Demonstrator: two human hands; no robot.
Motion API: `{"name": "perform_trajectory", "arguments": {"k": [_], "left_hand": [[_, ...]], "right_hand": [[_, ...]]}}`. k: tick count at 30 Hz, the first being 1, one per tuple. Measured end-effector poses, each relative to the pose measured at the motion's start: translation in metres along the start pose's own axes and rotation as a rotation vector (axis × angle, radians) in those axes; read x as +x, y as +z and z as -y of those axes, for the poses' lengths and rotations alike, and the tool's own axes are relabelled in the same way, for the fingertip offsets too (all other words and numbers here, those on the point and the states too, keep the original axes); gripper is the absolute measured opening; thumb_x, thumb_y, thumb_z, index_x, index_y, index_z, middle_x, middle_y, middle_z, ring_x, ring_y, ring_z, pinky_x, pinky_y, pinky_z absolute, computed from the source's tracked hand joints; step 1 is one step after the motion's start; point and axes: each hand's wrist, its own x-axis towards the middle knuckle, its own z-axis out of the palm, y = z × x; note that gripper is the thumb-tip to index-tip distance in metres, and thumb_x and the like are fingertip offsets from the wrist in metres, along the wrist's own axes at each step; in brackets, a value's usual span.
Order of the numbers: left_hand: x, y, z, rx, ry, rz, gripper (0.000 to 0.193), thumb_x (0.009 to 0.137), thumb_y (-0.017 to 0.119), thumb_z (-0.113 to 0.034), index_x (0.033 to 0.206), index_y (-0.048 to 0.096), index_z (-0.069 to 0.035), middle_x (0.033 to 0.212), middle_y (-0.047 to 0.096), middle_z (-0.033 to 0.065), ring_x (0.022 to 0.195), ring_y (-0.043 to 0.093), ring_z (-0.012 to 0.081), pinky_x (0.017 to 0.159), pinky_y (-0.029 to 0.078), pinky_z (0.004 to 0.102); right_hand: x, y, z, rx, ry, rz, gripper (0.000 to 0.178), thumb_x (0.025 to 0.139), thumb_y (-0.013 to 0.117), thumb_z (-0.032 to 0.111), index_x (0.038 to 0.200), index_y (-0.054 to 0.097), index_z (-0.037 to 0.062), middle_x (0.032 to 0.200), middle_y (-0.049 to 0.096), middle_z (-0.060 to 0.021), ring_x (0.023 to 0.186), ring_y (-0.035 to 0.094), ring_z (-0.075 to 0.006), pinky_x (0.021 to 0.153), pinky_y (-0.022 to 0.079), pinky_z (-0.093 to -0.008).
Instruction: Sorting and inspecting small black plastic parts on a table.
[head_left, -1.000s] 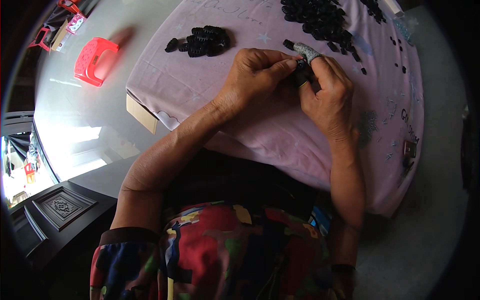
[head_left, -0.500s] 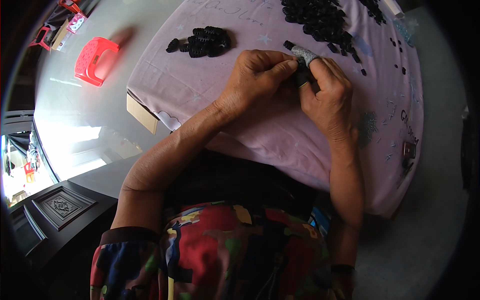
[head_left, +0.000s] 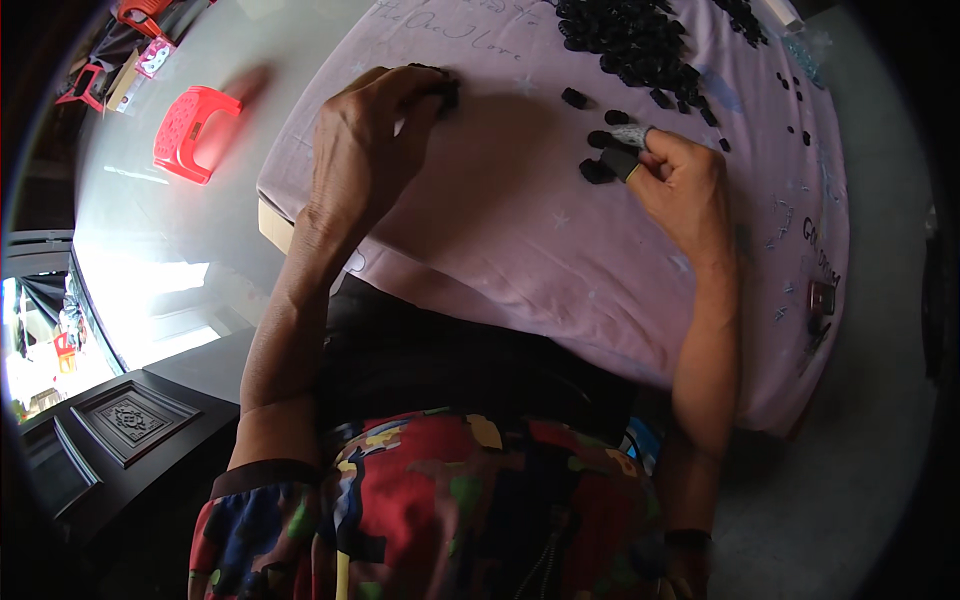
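Found the left hand [head_left: 358,145] over the far left part of the pink cloth [head_left: 530,260], with fingers and thumb curved around small black pieces [head_left: 448,97]. Could not tell a firm pinch from a loose touch there, because of partly hidden fingertips. Located the right hand [head_left: 688,190] well apart from the left, with index finger and thumb extended close together and the other fingers curled in. Noted a grey wrap [head_left: 630,135] on the index finger and a black cover [head_left: 619,162] on the thumb. Saw a dark piece [head_left: 599,139] right at those tips; could not tell pinching from contact. Recorded another piece [head_left: 595,173] just beside the thumb, a lone piece [head_left: 574,98] farther off, and a large black heap [head_left: 635,45] beyond the right hand.
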Motion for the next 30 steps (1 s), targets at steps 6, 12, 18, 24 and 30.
{"name": "perform_trajectory", "arguments": {"k": [6,12,18,24,30], "left_hand": [[-0.001,-0.004,0.005,0.059,-0.056,-0.003,0.021,0.089,0.068,-0.005,0.109,0.073,-0.004,0.1,0.071,0.0133,0.084,0.073,0.0276,0.073,0.057,0.034],[0.002,0.02,-0.023,-0.03,0.155,-0.021,0.021,0.087,0.069,-0.004,0.108,0.073,-0.004,0.099,0.071,0.0139,0.087,0.069,0.0306,0.078,0.057,0.0388],[0.0,0.085,-0.034,0.18,0.443,0.286,0.057,0.095,0.065,-0.028,0.143,0.05,0.0,0.147,0.048,0.0261,0.139,0.044,0.0417,0.115,0.037,0.0463],[-0.001,0.116,-0.052,0.134,0.494,0.326,0.049,0.099,0.058,-0.027,0.14,0.053,-0.002,0.151,0.044,0.0222,0.144,0.04,0.0393,0.117,0.034,0.0466],[-0.002,0.102,-0.05,0.042,0.426,0.301,0.044,0.097,0.061,-0.022,0.136,0.057,-0.004,0.146,0.051,0.0201,0.139,0.046,0.0347,0.114,0.038,0.0447]], "right_hand": [[0.002,0.007,-0.003,0.051,-0.158,-0.135,0.006,0.083,0.067,-0.001,0.087,0.064,-0.0042,0.075,0.066,-0.0164,0.059,0.064,-0.0275,0.059,0.051,-0.0367],[0.002,0.006,-0.022,-0.028,-0.157,-0.196,0.008,0.077,0.062,-0.003,0.085,0.061,-0.002,0.079,0.061,-0.017,0.073,0.062,-0.0377,0.065,0.05,-0.0435],[0.009,0.005,-0.033,0.023,-0.13,-0.256,0.008,0.08,0.059,0.0,0.087,0.058,-0.001,0.082,0.06,-0.0168,0.077,0.061,-0.0394,0.068,0.049,-0.0458],[0.017,0.007,-0.089,-0.307,-0.136,-0.329,0.032,0.083,0.055,0.006,0.112,0.065,-0.0055,0.133,0.061,-0.0256,0.122,0.056,-0.043,0.108,0.043,-0.045],[0.011,-0.001,-0.059,-0.124,-0.167,-0.227,0.016,0.082,0.057,0.001,0.094,0.066,-0.0044,0.111,0.069,-0.0215,0.102,0.065,-0.0407,0.091,0.052,-0.046]]}}
